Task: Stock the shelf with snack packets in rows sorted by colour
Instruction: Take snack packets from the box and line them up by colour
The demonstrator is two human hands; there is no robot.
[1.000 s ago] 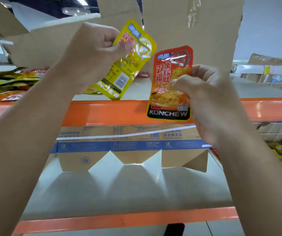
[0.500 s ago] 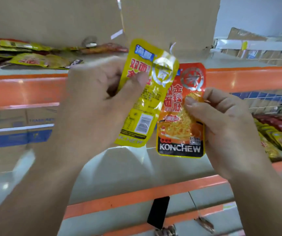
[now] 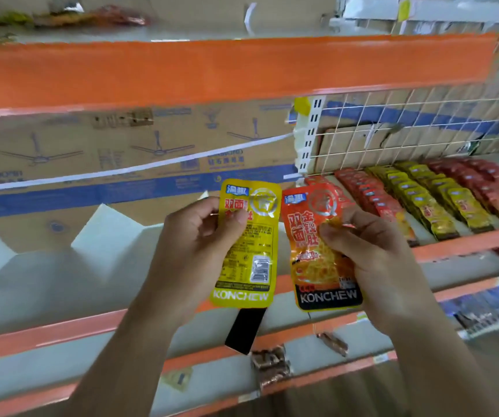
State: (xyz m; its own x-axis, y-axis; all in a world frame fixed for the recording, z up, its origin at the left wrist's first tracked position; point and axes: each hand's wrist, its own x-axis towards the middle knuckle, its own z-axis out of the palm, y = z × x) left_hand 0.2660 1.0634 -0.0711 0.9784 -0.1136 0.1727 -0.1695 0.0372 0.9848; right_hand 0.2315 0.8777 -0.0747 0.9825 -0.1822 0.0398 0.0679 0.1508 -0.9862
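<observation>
Left hand [image 3: 200, 245]: I note thumb and curled fingers pinching yellow packet [image 3: 248, 251] | Right hand [image 3: 371, 254]: pinching orange packet [image 3: 317, 257], just beside the yellow | Held upright, I judge for colour sorting | Sorted rows [image 3: 422, 203]: on shelf [image 3: 458, 245] beyond right hand

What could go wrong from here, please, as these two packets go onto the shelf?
The glossy orange-red snack packet in the right hand could land in a wrong row: the red rows and yellow rows lie tightly side by side. The left hand only pinches the glossy yellow snack packet near its top, so it might slip.
</observation>
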